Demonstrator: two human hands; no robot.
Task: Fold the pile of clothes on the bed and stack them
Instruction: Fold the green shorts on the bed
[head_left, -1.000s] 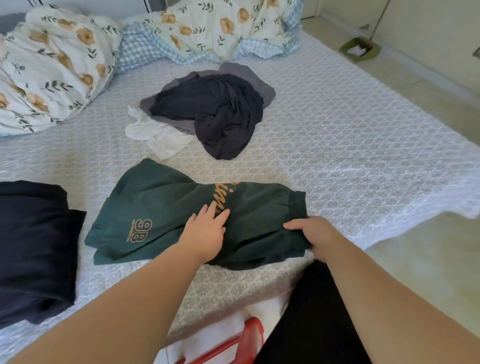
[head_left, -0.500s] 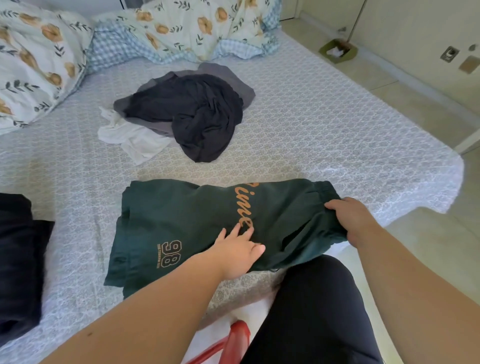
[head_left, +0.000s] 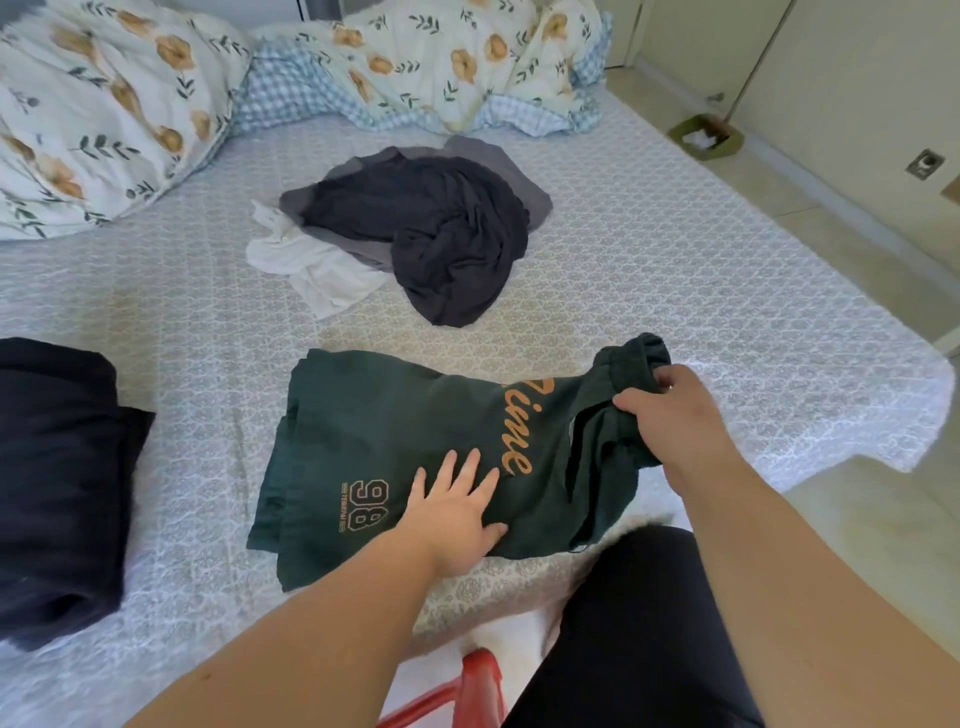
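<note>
On the bed (head_left: 675, 249), a loose heap of unfolded clothes (head_left: 431, 228) lies at 12 o'clock from the green garment (head_left: 395, 441): a dark navy piece over a grey one, with a white piece (head_left: 311, 265) sticking out at its 9 o'clock side. A folded dark stack (head_left: 57, 467) sits at 9 o'clock, well apart from the green garment. Floral bedding (head_left: 104, 104) is bunched along the far edge. A red frame (head_left: 467, 686) shows at 6 o'clock below the bed edge, and a small green tray (head_left: 706, 137) stands on the floor at 2 o'clock. Nothing lies between the hands and the green garment.

Since half a second ago, the right end of the green garment has risen off the bed, bunched in the right hand (head_left: 675, 415), and that hand has moved inward toward 12 o'clock. The left hand (head_left: 452, 509) has slid slightly toward the "98" print.

The green garment lies flat near the bed's near edge. The left hand's fingers (head_left: 467, 467) are spread wide, pressing its middle. The right hand's fingers curl round the raised waistband end at 3 o'clock.
</note>
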